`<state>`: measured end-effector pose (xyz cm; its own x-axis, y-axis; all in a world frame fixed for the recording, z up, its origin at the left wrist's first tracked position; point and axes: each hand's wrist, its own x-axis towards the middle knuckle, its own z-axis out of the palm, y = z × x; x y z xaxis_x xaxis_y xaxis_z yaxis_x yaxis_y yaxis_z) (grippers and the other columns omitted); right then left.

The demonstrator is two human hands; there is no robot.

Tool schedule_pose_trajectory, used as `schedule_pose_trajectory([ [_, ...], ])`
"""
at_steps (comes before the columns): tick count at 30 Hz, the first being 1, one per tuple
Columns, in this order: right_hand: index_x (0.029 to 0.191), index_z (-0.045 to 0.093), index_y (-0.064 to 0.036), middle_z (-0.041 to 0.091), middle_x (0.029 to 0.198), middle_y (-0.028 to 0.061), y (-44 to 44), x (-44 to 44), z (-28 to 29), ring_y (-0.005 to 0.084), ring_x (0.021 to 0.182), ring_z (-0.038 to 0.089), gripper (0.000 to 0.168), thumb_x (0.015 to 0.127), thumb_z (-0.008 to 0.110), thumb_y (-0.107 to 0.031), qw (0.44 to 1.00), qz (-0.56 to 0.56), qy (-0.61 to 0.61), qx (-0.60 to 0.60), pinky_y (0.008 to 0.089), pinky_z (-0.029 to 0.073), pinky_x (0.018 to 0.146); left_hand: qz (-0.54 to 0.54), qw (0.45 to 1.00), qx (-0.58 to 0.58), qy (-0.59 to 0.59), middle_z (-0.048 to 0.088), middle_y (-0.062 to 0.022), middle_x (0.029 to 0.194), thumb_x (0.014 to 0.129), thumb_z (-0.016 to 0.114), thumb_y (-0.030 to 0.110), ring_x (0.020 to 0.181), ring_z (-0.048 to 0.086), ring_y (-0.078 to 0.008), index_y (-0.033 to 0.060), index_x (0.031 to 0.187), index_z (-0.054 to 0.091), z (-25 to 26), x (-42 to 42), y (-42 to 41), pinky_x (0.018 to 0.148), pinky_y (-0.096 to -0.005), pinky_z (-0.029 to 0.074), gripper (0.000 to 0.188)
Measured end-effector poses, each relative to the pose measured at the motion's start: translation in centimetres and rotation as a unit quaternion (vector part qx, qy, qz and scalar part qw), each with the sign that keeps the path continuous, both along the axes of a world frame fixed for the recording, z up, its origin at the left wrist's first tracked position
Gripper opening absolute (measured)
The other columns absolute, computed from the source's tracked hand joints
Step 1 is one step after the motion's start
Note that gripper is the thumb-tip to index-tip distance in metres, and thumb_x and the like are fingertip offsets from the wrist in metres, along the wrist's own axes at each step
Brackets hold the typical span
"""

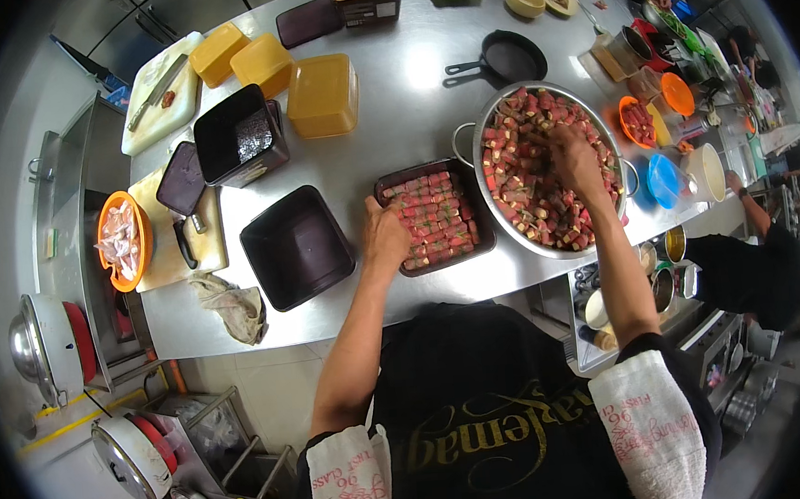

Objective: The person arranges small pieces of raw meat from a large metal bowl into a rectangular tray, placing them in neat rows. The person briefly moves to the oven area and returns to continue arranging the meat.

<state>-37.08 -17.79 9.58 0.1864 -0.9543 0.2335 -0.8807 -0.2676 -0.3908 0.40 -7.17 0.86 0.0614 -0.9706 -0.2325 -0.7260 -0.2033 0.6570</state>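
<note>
A shallow dark plastic container (486,238) holds neat rows of red meat rolls (436,219) with pale ends and green bits. My left hand (384,237) grips its left wall, with the thumb side over the rolls. To the right, a large steel colander-like bowl (541,85) with two loop handles is heaped with loose meat rolls (518,192). My right hand (574,157) reaches down into that bowl, fingers among the rolls; whether they pinch one is hidden. The bowl's left side stands close against the container.
An empty dark container (297,248) sits left, near a crumpled cloth (230,306). Knives (184,245) (156,93) lie on cutting boards. Yellow tubs (322,95) and a black skillet (513,57) are farther back. An orange bowl (124,241) holds raw meat pieces. Co-workers (756,273) stand right and beyond.
</note>
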Motion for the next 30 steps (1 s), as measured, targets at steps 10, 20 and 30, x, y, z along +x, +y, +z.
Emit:
schedule_pose_trajectory([
  [10,0.112,0.071,-0.005,0.078,0.101,0.0113,7.2,19.8,-7.5,0.0160,0.091,0.071,0.015,0.098,0.067,-0.004,0.824,-0.017,-0.464,0.324,0.0318,0.057,0.079,0.038,0.997,-0.048,0.040,0.050,-0.0326,0.136,0.088,0.059,-0.005,0.122,0.058,-0.0535,0.0059,0.157,0.033,1.0,-2.2,4.9,0.102,-0.0561,0.052,0.075],
  [20,0.113,0.076,-0.003,0.071,0.108,0.0201,9.2,19.2,-5.8,0.0389,0.113,0.066,0.025,0.091,0.064,-0.003,0.964,0.195,-0.159,0.090,0.0459,0.054,0.099,-0.005,0.995,0.041,-0.087,0.052,-0.0294,0.140,0.084,0.070,0.006,0.126,0.059,-0.0497,0.0152,0.155,0.047,2.3,-1.9,4.2,0.104,-0.0559,0.052,0.075],
  [30,0.110,0.072,0.001,0.067,0.114,0.0260,-4.5,-1.7,-4.2,0.0444,0.107,0.066,0.029,0.087,0.075,-0.016,0.991,-0.053,0.076,-0.099,0.0507,0.055,0.092,-0.010,0.993,0.019,-0.120,0.056,-0.0257,0.130,0.085,0.071,0.007,0.115,0.065,-0.0462,0.0131,0.139,0.064,2.0,-2.3,3.1,0.097,-0.0545,0.055,0.055],
])
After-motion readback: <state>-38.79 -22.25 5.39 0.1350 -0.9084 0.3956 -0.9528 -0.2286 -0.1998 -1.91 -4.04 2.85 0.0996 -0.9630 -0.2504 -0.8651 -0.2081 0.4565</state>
